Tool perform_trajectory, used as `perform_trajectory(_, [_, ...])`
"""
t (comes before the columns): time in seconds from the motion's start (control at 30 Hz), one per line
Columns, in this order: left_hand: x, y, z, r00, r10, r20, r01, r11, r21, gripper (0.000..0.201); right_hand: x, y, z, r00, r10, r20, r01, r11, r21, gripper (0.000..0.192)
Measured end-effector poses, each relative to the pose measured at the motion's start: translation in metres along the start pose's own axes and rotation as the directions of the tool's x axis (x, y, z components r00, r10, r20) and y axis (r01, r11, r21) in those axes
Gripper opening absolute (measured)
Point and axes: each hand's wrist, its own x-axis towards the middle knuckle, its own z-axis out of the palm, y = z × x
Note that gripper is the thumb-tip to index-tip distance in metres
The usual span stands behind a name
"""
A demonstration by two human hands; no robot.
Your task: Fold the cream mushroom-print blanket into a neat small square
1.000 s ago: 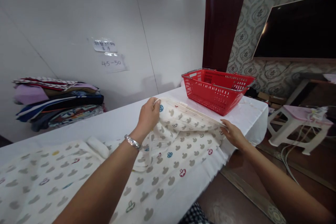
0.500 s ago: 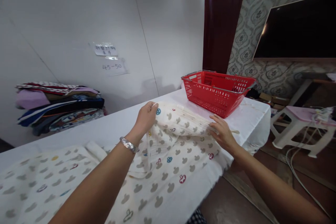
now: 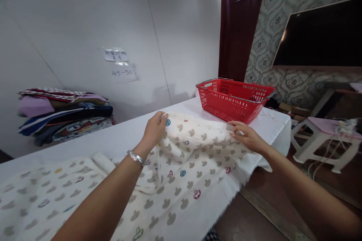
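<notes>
The left hand [image 3: 154, 131] pinches the far edge of the mushroom-print cloth [image 3: 181, 173], which lies spread over the white counter [image 3: 124, 135]; the right hand [image 3: 246, 135] grips the same edge nearer the red basket [image 3: 234, 99], fingers closed on the fabric; both corners are raised slightly off the surface. The step in hand looks like the start of a fold; the next move would call for carrying both corners evenly toward the near side, keeping the edge taut. On the wall, a taped paper note [image 3: 122, 72] reads 45-50; the slip above it carries handwriting too small to read.
</notes>
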Motion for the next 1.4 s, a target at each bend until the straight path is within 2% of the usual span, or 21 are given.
perform_trajectory(0.17, [-0.003,0.011,-0.009,0.997,0.071,-0.043,-0.071,0.997,0.005,0.029,0.005,0.010,0.002,1.000,0.025,-0.011,-0.025,0.999,-0.023,0.027])
perform_trajectory(0.37, [-0.015,0.029,-0.030,0.972,0.217,-0.088,-0.207,0.972,0.109,0.031,0.002,0.012,0.009,0.995,0.038,0.088,-0.041,0.999,0.027,0.029])
perform_trajectory(0.5, [-0.022,0.038,-0.038,0.960,0.259,-0.108,-0.241,0.958,0.158,0.031,-0.003,0.010,0.017,0.993,0.035,0.110,-0.042,0.997,0.064,0.029])
perform_trajectory(0.7, [-0.015,0.030,-0.039,0.984,0.153,-0.095,-0.136,0.977,0.167,0.030,-0.012,0.005,0.017,0.997,0.050,-0.054,-0.045,0.996,0.081,0.026])
perform_trajectory(0.8, [-0.010,0.021,-0.035,0.995,0.089,-0.036,-0.082,0.984,0.159,0.029,-0.015,0.002,0.012,0.991,0.052,-0.125,-0.046,0.998,0.048,0.025])
perform_trajectory(0.93, [-0.008,0.015,-0.032,0.998,0.054,0.034,-0.059,0.984,0.169,0.028,-0.015,-0.001,0.005,0.998,0.025,-0.059,-0.025,1.000,-0.001,0.023])
perform_trajectory(1.03, [-0.007,0.016,-0.034,0.998,0.047,0.034,-0.053,0.980,0.194,0.030,-0.015,-0.003,0.002,0.999,0.018,-0.050,-0.019,0.999,-0.036,0.022])
perform_trajectory(1.13, [-0.004,0.018,-0.038,0.999,0.048,0.022,-0.052,0.979,0.196,0.030,-0.016,-0.007,0.002,1.000,0.005,0.020,-0.004,0.998,-0.060,0.023])
perform_trajectory(1.27, [-0.001,0.023,-0.042,0.998,0.060,0.020,-0.063,0.986,0.157,0.028,-0.020,-0.009,0.005,0.999,0.025,0.029,-0.024,0.999,-0.044,0.021])
perform_trajectory(1.33, [0.000,0.024,-0.041,0.998,0.047,0.029,-0.050,0.989,0.142,0.028,-0.021,-0.008,0.006,0.993,0.052,0.104,-0.049,0.998,-0.032,0.029])
perform_trajectory(1.4, [-0.001,0.024,-0.041,0.999,0.031,0.033,-0.035,0.991,0.132,0.028,-0.023,-0.006,0.004,0.980,0.074,0.184,-0.075,0.997,-0.003,0.030])
